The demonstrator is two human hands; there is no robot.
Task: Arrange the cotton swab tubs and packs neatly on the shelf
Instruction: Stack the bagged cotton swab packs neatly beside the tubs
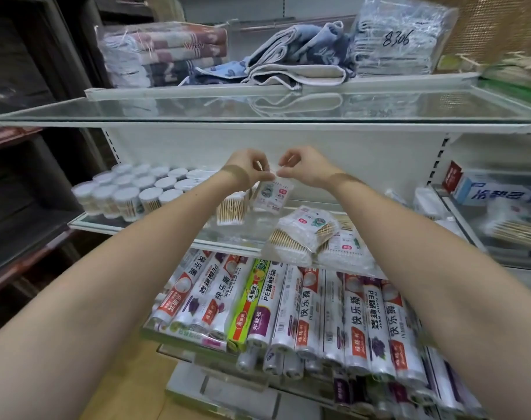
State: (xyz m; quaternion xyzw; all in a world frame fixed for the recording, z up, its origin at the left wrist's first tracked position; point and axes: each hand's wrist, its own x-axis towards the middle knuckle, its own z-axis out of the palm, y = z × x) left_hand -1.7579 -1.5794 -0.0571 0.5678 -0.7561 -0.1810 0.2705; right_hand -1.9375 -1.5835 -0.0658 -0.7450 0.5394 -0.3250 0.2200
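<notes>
Both hands reach over the middle glass shelf (112,224). My left hand (249,168) and my right hand (303,168) pinch the top edge of a clear cotton swab pack (271,195), which hangs upright above the shelf. Behind it to the left, another swab pack (232,207) stands upright. Several round cotton swab tubs (130,192) with white lids stand in rows at the shelf's left. Loose swab packs (306,234) lie in a heap at the front right of the shelf.
Folded towels (164,56) and bagged cloths (394,40) lie on the glass shelf above. Rolls of plastic wrap (288,307) fill the shelf below. A toothpaste box (497,192) and more swab packs (518,228) sit on the neighbouring shelf at right.
</notes>
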